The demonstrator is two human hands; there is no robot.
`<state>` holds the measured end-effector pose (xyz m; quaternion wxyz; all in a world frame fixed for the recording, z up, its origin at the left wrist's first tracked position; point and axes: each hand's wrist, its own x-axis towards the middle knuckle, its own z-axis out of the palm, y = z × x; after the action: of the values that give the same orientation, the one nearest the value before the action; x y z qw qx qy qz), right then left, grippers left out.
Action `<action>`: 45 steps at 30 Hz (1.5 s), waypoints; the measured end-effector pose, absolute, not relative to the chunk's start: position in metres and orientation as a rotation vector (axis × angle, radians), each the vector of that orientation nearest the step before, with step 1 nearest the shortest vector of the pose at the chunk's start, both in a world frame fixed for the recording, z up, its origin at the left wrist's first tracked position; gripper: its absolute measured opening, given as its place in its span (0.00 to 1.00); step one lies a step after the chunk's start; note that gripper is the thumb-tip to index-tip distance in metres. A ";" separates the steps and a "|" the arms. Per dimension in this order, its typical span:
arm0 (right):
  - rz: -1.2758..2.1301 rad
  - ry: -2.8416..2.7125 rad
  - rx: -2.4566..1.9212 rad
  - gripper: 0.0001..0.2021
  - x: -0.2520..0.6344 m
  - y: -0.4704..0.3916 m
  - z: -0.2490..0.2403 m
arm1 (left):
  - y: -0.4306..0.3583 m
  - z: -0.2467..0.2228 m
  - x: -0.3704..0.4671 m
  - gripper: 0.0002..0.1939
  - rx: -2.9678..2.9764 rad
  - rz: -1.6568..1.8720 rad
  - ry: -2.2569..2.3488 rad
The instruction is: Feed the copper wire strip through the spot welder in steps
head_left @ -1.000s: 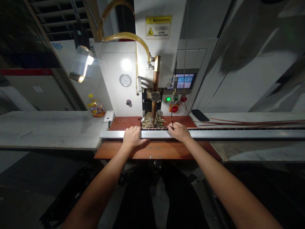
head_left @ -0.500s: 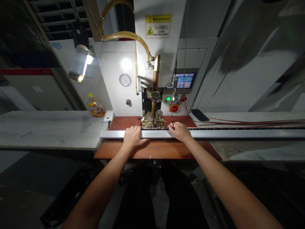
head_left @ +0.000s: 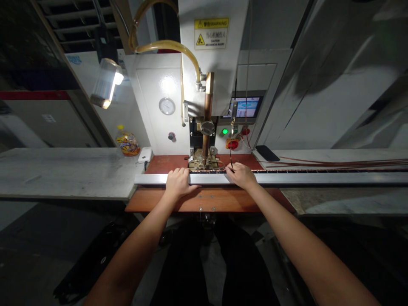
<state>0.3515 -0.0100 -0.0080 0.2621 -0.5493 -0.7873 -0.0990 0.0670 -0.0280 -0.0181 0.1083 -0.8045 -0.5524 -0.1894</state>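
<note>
A long silvery metal rail [head_left: 210, 179] lies crosswise before a machine, with a dark, evenly divided strip along its far edge. My left hand [head_left: 179, 182] is closed over the rail left of the machine's copper-coloured electrode rod [head_left: 207, 106]; its fingers curl over the far edge and the thumb lies along the near side. Just right of the electrode, my right hand [head_left: 242, 176] rests at the rail, fingers pinched round the lower end of a thin dark rod [head_left: 231, 155]. That rod hangs on a cord from above. Its tip is hidden by the fingers.
A brown board [head_left: 204, 202] supports the rail. At left, a yellow-capped bottle [head_left: 128, 143] and a white box [head_left: 145, 155] stand on a grey table [head_left: 63, 174]. A black phone [head_left: 267, 153] and thin copper-coloured strips [head_left: 334, 164] lie right. A lit lamp [head_left: 107, 83] hangs upper left.
Both hands keep their places and holds. The whole view has shifted very slightly; nothing else visibly differs.
</note>
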 end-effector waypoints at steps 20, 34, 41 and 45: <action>-0.244 -2.134 -1.500 0.15 0.355 -0.012 -0.006 | -0.028 -0.018 0.070 0.34 -2.355 -0.553 -1.608; -0.238 -2.128 -1.486 0.15 0.359 -0.009 -0.010 | -0.028 -0.018 0.073 0.34 -2.328 -0.546 -1.581; -0.256 -2.140 -1.517 0.15 0.358 -0.010 -0.008 | -0.027 -0.017 0.073 0.35 -2.329 -0.523 -1.577; -0.273 -2.159 -1.515 0.16 0.359 -0.008 -0.008 | -0.026 -0.016 0.073 0.35 -2.343 -0.503 -1.594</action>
<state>0.3585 -0.0081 -0.0079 0.2427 -0.5542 -0.7899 -0.0998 0.0735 -0.0261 -0.0158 0.1315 -0.8070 -0.5491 -0.1732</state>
